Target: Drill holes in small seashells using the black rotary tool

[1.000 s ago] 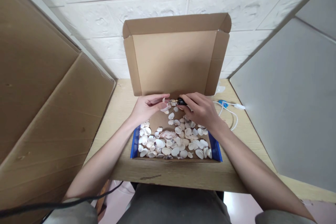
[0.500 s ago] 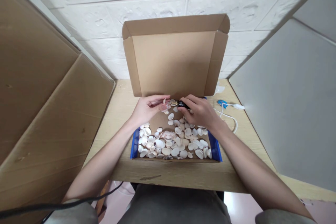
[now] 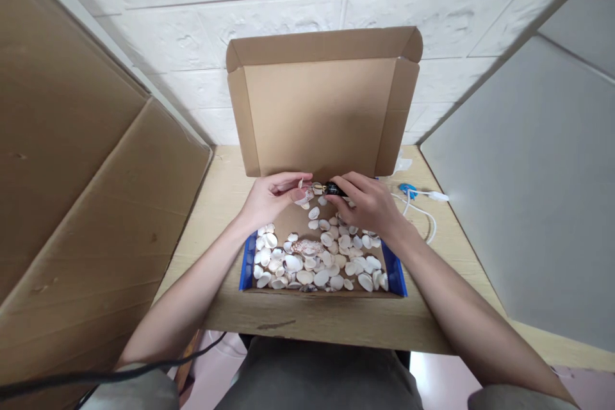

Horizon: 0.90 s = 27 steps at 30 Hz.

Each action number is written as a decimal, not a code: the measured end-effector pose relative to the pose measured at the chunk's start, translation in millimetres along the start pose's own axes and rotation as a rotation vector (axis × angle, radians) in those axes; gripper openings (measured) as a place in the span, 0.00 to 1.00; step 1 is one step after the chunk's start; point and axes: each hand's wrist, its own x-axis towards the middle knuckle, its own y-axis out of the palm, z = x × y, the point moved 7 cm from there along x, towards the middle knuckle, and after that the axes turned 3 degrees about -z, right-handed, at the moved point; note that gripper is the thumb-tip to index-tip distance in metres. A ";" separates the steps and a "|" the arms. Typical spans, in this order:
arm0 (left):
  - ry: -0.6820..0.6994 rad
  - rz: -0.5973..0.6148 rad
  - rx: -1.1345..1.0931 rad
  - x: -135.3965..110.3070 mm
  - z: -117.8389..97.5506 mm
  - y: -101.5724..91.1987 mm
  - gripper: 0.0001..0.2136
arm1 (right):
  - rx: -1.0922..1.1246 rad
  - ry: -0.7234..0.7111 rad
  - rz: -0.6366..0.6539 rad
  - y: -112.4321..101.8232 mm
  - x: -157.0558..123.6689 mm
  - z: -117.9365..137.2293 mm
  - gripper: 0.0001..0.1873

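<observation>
**Shell held to tool tip, over back of box**

Step in hand, my read: working a single shell (image 3: 302, 187) with a small tool (image 3: 335, 189). Both are held in the air just above the back end of the box (image 3: 246, 266), close under the lid (image 3: 319, 115).

- left hand (image 3: 269, 200): fingers (image 3: 288, 180) and thumb pressed together, pinching the shell by its edge
- right hand (image 3: 369, 204): fingers (image 3: 350, 183) curled round the black tool body; its metal tip points left and meets the shell, or sits just beside it. Too small to tell contact
- what kind of tool it is: can't tell

Next move calls for a firm pinch on the shell and a steady tip. The shell is small and thin-looking, so I'd judge slip or cracking to be the risk

Containers:
- box: shallow cardboard tray with blue outer walls, at the middle of the table's (image 3: 221, 205) near edge; lid stands upright at the back
- inside: loose pale shells (image 3: 331, 272), thickest along the near wall, sparse toward the back; one larger speckled shell (image 3: 306, 246) lies mid-left among them

A white cable (image 3: 425, 205) with a blue plug lies on the table right of the box, toward the far right corner
</observation>
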 end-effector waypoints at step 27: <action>-0.002 0.038 -0.112 -0.4 -1.2 -2.2 0.17 | -0.032 -0.068 -0.061 -4.1 1.8 4.7 0.12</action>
